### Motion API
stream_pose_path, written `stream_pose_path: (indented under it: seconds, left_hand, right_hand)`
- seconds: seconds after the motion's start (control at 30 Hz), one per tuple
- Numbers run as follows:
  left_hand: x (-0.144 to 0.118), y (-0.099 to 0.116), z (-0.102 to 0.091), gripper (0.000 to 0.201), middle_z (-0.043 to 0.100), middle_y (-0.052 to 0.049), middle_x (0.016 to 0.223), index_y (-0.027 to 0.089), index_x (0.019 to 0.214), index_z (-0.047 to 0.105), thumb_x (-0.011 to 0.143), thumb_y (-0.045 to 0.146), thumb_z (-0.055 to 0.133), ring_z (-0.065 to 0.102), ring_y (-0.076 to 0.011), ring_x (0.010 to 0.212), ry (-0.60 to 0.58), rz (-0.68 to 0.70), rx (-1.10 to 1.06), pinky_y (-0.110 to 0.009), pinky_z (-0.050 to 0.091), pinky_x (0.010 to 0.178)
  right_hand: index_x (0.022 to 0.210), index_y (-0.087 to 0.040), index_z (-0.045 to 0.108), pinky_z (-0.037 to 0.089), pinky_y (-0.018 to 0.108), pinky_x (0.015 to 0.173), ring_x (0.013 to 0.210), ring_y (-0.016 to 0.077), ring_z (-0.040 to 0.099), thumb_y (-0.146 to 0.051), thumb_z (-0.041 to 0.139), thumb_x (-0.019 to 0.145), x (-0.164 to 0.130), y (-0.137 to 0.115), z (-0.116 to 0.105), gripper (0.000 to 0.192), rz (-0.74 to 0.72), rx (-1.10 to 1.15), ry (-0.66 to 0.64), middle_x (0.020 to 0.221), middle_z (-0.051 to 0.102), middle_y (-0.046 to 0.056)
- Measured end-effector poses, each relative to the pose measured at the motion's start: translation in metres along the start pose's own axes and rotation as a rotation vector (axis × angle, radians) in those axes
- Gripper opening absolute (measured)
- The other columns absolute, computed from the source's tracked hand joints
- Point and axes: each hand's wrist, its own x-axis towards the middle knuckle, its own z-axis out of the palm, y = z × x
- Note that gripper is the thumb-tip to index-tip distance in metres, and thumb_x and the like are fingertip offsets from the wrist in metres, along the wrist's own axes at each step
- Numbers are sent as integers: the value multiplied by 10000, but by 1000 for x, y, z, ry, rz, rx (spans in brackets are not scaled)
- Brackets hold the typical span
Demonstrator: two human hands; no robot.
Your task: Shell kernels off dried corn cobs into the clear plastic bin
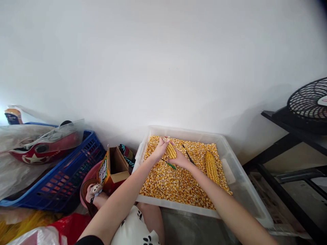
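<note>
"Head view: what's before you?"

"Nearest, your plastic bin [178,207] of loose corn kernels [173,190], a second corn cob [211,166] lying rightward; beyond, your left hand [160,149] and right hand [180,160] grip the held corn cob [171,151] over them."

"Step?"

"Probably working kernels loose; your next move calls for steady thumbs."

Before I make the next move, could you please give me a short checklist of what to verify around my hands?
1. Both hands on the cob: ok, left hand and right hand both touch it.
2. Cob above the tub: ok.
3. Second cob inside the tub: ok, lying on the right.
4. Loose kernels free of other things: not ok, a green-tipped stick lies there.
5. Grip firmness: cannot tell.
</note>
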Motion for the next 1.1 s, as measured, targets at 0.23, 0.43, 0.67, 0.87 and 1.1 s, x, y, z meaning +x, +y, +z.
stream_pose_path:
  seconds: [0.23,0.43,0.67,0.87,1.1]
  left_hand:
    - [3,9,3,390,656,-70,802,146,911,550,701,454,664,630,-202,829,57,-35,-203,-324,448,779]
    - [-2,9,-1,344,667,-66,806,149,832,573,719,468,633,630,-185,769,59,-17,-53,-285,460,681]
    - [-3,8,-1,358,655,-79,698,135,717,582,745,492,580,605,-163,632,-86,-63,37,-281,466,628]
    - [-2,5,-2,316,626,-62,604,141,674,571,714,452,615,588,-167,562,50,-41,88,-286,446,591]
    - [1,6,-3,400,610,-38,551,178,769,540,707,570,591,617,-203,579,160,-113,-68,-292,444,549]
  right_hand:
    - [1220,-213,488,424,311,695,834,250,618,-331,681,666,-3,-9,-4,599,53,-534,236,926,668,80]
    - [1242,-213,467,439,334,823,978,230,591,-451,682,679,-5,-9,-9,648,-88,-130,25,1105,620,86]
    - [1079,-189,553,481,300,647,710,172,601,-413,662,673,-5,0,5,475,73,353,-266,857,645,33]
    - [1171,-197,534,443,254,648,723,160,586,-212,656,639,-2,-4,11,546,-24,-131,52,885,661,20]
    - [1230,-211,507,419,242,634,720,166,600,-236,642,650,-6,-14,14,596,-64,-388,127,883,676,28]
